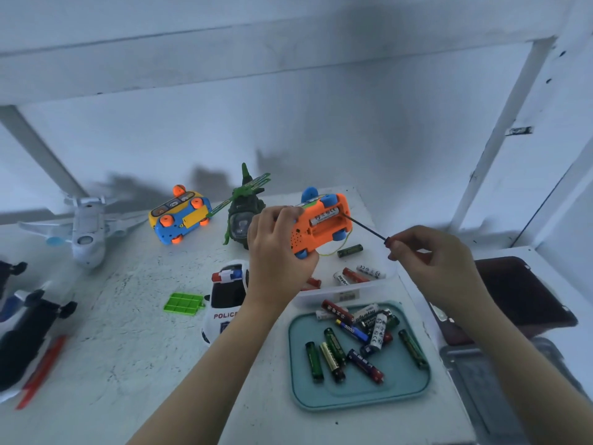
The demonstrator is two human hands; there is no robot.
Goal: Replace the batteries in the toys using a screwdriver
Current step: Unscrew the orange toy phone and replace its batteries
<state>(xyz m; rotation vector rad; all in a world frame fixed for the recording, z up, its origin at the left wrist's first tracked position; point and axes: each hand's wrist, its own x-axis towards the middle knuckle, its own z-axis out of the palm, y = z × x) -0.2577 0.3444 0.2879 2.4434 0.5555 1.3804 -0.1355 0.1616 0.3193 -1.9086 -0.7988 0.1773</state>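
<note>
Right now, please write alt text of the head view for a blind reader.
A left hand grips an upturned orange toy car, its battery compartment open, while the right hand pinches a thin screwdriver with its tip at that compartment. A teal tray of loose batteries lies nearer on the white table.

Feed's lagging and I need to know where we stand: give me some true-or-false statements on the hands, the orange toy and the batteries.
1. The left hand grips the orange toy car underside up. True.
2. Its battery compartment is closed. False: it is open, with a battery inside.
3. The right hand holds the screwdriver. True.
4. The teal tray is empty. False: loose batteries lie in it.
5. The green cover is fitted on the car. False: it lies on the table.
</note>
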